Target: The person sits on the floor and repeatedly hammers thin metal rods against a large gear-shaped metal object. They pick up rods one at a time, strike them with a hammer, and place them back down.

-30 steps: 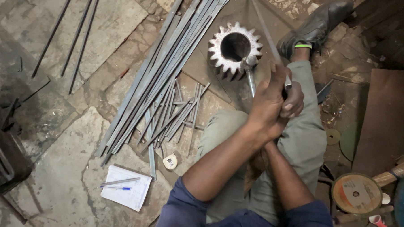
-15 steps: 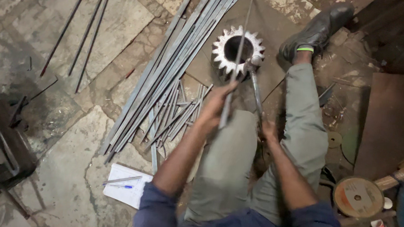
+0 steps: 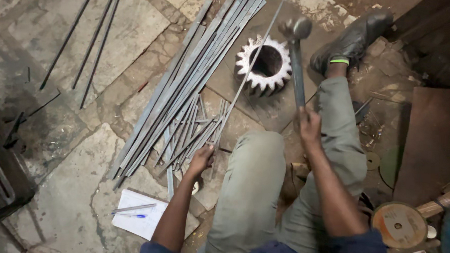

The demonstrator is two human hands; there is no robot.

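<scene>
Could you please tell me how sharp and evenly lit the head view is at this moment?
In the head view, the hammer and right hand are smeared by motion blur; the toothed gear and flat steel strips read fairly sharp; light is dim and soft, darkening toward the left edge and upper right corner, without glare.

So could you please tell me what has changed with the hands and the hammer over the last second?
The two hands have come apart. The right hand now swings the hammer up beside the big gear. The left hand has dropped to the short steel strips and holds a thin rod across the gear. The gear, long strips and notepad stayed put.
</scene>
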